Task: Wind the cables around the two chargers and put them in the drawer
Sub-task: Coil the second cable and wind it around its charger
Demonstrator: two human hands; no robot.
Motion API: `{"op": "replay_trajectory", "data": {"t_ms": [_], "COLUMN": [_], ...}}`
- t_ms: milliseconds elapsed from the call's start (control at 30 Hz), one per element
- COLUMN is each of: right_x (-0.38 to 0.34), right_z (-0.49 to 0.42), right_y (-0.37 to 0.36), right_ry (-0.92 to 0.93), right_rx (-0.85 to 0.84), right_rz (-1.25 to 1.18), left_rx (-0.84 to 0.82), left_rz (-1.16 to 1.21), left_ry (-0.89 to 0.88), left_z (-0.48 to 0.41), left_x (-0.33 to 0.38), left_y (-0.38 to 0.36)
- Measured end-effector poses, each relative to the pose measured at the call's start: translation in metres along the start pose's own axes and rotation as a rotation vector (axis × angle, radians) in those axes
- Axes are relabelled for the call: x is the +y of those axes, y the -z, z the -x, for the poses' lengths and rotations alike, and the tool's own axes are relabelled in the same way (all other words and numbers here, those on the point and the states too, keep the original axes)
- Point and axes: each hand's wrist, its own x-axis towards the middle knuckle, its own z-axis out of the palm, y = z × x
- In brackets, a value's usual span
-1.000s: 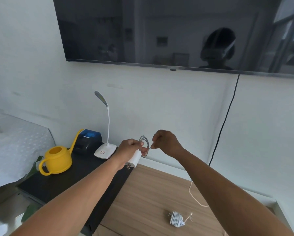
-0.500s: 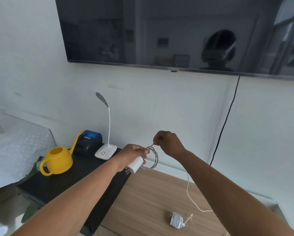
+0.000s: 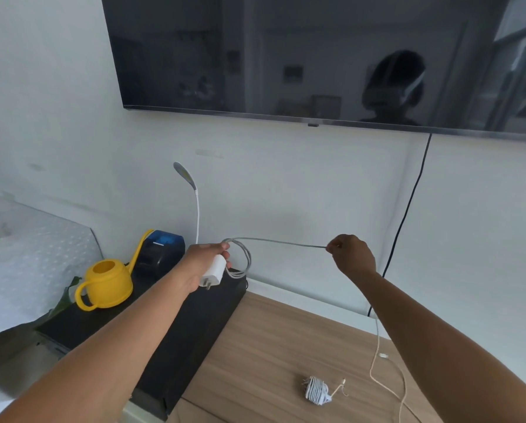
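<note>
Partly inside left hand [image 3: 204, 258]: white charger [image 3: 214, 272].

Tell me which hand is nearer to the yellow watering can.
Left. The left hand, gripping the charger, is right of the watering can; the right hand is much farther right.

Below me, the wooden top [image 3: 271, 346]: a wound charger [image 3: 316, 391] lies near the front edge, and slack white cable [image 3: 373, 372] snakes just beside it, toward the right edge. On the black unit [image 3: 194, 325] to the left stand a yellow watering can [image 3: 106, 283], a blue-and-black printer [image 3: 161, 250] behind it, and a desk lamp [image 3: 197, 209] at the back edge.
</note>
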Motion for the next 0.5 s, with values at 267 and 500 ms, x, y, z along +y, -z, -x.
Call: {"op": "replay_trajectory", "data": {"t_ms": [267, 500], "right_x": [-0.003, -0.037], "right_z": [0.008, 0.025], "right_y": [-0.011, -0.023], "right_ry": [0.048, 0.331], "right_rx": [-0.045, -0.351], "right_rz": [0.075, 0.24], "left_rx": [0.062, 0.035], "left_rz": [0.321, 0.22], "left_ry": [0.069, 0.0], "left_z": [-0.016, -0.016], "left_x": [-0.002, 0.004], "left_y": [0.008, -0.008]}}
